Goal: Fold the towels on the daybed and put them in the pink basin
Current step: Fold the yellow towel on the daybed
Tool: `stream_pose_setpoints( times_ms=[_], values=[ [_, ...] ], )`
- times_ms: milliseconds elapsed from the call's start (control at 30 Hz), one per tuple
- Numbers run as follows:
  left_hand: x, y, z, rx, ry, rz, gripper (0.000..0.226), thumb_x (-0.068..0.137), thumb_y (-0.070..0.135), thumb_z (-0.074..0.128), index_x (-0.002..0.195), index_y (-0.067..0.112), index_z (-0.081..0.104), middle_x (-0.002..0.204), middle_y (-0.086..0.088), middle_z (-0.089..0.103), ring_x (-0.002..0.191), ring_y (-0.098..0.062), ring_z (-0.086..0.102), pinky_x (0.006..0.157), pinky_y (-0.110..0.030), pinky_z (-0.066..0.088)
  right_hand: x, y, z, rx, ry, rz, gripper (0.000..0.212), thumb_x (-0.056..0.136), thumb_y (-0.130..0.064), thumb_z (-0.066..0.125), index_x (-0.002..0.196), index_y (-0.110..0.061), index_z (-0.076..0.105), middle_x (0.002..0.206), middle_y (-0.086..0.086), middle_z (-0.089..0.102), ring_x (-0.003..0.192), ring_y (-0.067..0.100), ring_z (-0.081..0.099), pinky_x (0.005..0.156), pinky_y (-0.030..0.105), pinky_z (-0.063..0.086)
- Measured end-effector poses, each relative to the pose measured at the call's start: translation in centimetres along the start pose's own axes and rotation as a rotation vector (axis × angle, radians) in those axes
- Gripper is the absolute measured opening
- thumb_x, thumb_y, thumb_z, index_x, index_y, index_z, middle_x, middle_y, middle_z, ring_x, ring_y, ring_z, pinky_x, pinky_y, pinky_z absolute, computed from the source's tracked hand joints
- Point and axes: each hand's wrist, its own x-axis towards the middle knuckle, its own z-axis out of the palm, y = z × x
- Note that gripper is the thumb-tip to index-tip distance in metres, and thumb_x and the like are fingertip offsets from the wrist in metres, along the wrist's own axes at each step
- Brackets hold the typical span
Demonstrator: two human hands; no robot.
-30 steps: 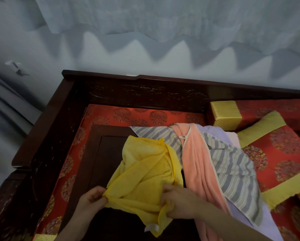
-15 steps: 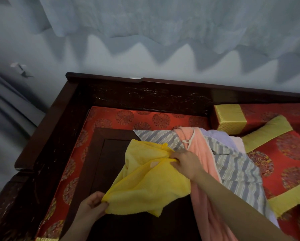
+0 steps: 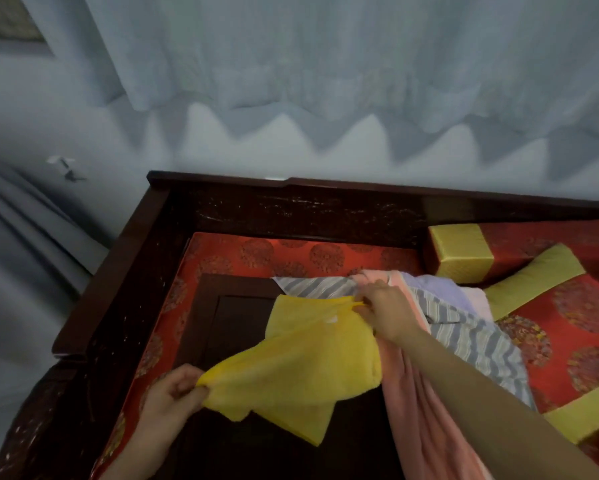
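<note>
left hand (image 3: 173, 393) pinches the near corner of the yellow towel (image 3: 301, 362); right hand (image 3: 384, 313) grips its far corner, stretching it above the dark tabletop (image 3: 232, 323) beside the pink towel (image 3: 419, 410).

Left hand (image 3: 173, 393) pinched shut low; right hand (image 3: 384, 315) pinched, arm extended forward.

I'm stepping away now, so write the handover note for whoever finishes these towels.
Left hand: pinching the near corner of the yellow towel.
Right hand: gripping the far edge of the same towel, stretching it over the dark wooden panel.
Waiting on the daybed to the right: striped towel, pink towel, lavender towel, all unfolded and overlapping.
Done: nothing folded yet.
Left: fold all four and put them in the pink basin, which is not in view.
</note>
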Motion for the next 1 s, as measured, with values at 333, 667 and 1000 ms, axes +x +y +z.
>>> stream_pose_setpoints(
  times_ms=[333, 667, 1000],
  values=[
    [2.5, 22.8, -2.3, 0.371, 0.155, 0.814, 0.043, 0.078, -0.005, 0.066, 0.084, 0.037, 0.064, 0.085, 0.017, 0.069, 0.069, 0.007, 0.060, 0.062, -0.003, 0.046, 4.0, -1.8, -21.4, 0.305, 0.372, -0.093, 0.022, 0.076, -0.044, 0.069, 0.079, -0.023, 0.066, 0.068, -0.006, 0.060, 0.068, 0.006, 0.051, 0.063, 0.016, 0.039],
    [3.4, 28.5, -2.8, 0.390, 0.234, 0.855, 0.011, 0.061, 0.029, 0.049, 0.067, 0.024, 0.056, 0.059, 0.003, 0.061, 0.057, -0.004, 0.053, 0.055, -0.017, 0.039, 2.4, -4.4, -25.5, 0.496, 0.360, -0.158, 0.010, 0.078, -0.045, 0.067, 0.074, -0.038, 0.060, 0.071, -0.012, 0.062, 0.066, 0.000, 0.055, 0.064, 0.023, 0.046],
    [0.4, 8.3, -5.4, 0.529, -0.377, 0.391, 0.009, 0.060, 0.025, 0.056, 0.063, 0.017, 0.058, 0.059, 0.005, 0.048, 0.055, -0.007, 0.045, 0.055, -0.026, 0.030, -9.4, -2.7, -10.9, 0.661, -0.299, -0.086, 0.028, 0.091, -0.032, 0.062, 0.079, -0.008, 0.054, 0.070, 0.001, 0.045, 0.066, 0.011, 0.044, 0.062, 0.025, 0.038]
  ],
)
